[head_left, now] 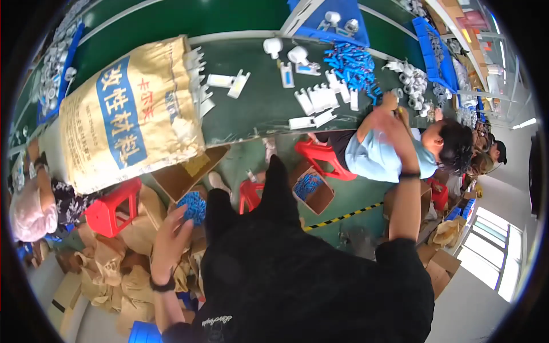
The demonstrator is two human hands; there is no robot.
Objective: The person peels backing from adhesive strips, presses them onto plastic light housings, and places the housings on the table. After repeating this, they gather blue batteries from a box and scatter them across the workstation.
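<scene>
My left hand (170, 243) hangs in the air at the lower left with its fingers apart and nothing in it. Below it lie brown paper bags, and a blue bin of small parts (193, 207) is just beyond. My right hand (394, 137) is raised at the right, smeared by motion, so its fingers do not show clearly. It overlaps a co-worker in a light blue shirt (372, 157). Nearest to it on the green table (251, 117) are a heap of small blue cylindrical parts (349, 66) and white plastic housings (317, 98).
A large tan sack (131, 114) with white plastic parts at its mouth lies on the table's left. Red stools (114, 208) and an open carton of blue parts (313, 191) stand below. Blue bins (434, 54) line the back. Another person (34, 208) is at far left.
</scene>
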